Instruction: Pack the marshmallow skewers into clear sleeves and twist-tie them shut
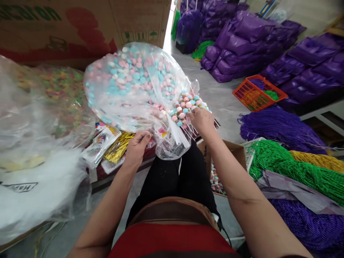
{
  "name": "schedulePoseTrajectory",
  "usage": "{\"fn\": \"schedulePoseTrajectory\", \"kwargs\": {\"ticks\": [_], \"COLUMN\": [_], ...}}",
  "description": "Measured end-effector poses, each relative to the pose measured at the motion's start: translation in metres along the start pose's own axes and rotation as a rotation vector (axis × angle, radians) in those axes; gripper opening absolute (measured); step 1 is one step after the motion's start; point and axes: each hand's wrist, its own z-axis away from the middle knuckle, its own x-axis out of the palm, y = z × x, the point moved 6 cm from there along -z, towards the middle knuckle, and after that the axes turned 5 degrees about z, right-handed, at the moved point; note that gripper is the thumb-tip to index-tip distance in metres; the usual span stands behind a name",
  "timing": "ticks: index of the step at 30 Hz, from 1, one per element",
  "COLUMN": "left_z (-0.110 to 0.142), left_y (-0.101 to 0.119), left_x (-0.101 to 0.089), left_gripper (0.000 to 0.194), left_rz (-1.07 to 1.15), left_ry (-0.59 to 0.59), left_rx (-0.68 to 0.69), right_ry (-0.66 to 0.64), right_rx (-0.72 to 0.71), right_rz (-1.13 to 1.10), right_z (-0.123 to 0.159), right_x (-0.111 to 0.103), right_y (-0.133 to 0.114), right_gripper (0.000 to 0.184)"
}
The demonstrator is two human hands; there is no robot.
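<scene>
My left hand point(139, 144) is closed in a pinch, thumb against the fingers. What it pinches, if anything, is too small to make out. Just to its right lies a small clear printed bag point(162, 132). My right hand point(202, 121) reaches over a heap of candy skewers point(183, 109), pink, blue and white pieces on white sticks. Its fingers curl down onto them, and what is between the fingertips is hidden. White sticks point(178, 134) fan toward me over clear plastic. Behind both hands bulges a large clear bag of pastel candies point(131, 77).
Gold twist ties point(119, 147) and packets of flat printed bags point(102, 145) lie left of my left hand. A big cardboard box point(80, 28) stands behind. An open carton point(231, 154), an orange basket point(258, 93), green bead strands point(290, 168) and purple sacks point(242, 43) are at right.
</scene>
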Motion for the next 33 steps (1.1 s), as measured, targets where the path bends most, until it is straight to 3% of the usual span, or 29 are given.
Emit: {"fn": "schedulePoseTrajectory", "kwargs": {"ticks": [4, 10, 13, 16, 19, 21, 26, 33], "left_z": [0.000, 0.000, -0.003, -0.005, -0.006, -0.006, -0.006, -0.002], "left_y": [-0.005, -0.002, -0.001, 0.001, 0.003, 0.005, 0.009, 0.012], "left_x": [-0.001, 0.000, -0.001, -0.004, -0.004, -0.004, -0.007, -0.008], "left_gripper": [0.039, 0.044, 0.047, 0.050, 0.049, 0.047, 0.046, 0.042], "left_rz": [0.182, 0.182, 0.184, 0.185, 0.167, 0.174, 0.163, -0.035], "left_ry": [0.091, 0.098, 0.105, 0.108, 0.066, 0.036, 0.002, -0.151], "left_rx": [-0.104, -0.123, -0.116, -0.114, -0.110, -0.112, -0.059, 0.034], "right_ry": [-0.069, -0.025, 0.093, 0.214, 0.197, 0.154, 0.127, 0.131], "right_rx": [0.009, 0.041, 0.087, 0.090, 0.081, 0.072, -0.033, -0.236], "right_rz": [0.089, -0.021, -0.283, -0.726, -1.123, -1.234, -1.193, -0.925], "right_z": [-0.006, -0.013, -0.016, -0.005, 0.022, 0.046, 0.094, 0.113], "right_x": [0.012, 0.020, 0.019, 0.018, 0.021, 0.020, 0.008, -0.008], "right_y": [-0.002, 0.008, 0.025, 0.041, 0.047, 0.048, 0.053, 0.058], "right_gripper": [0.037, 0.035, 0.027, 0.021, 0.023, 0.025, 0.020, 0.013]}}
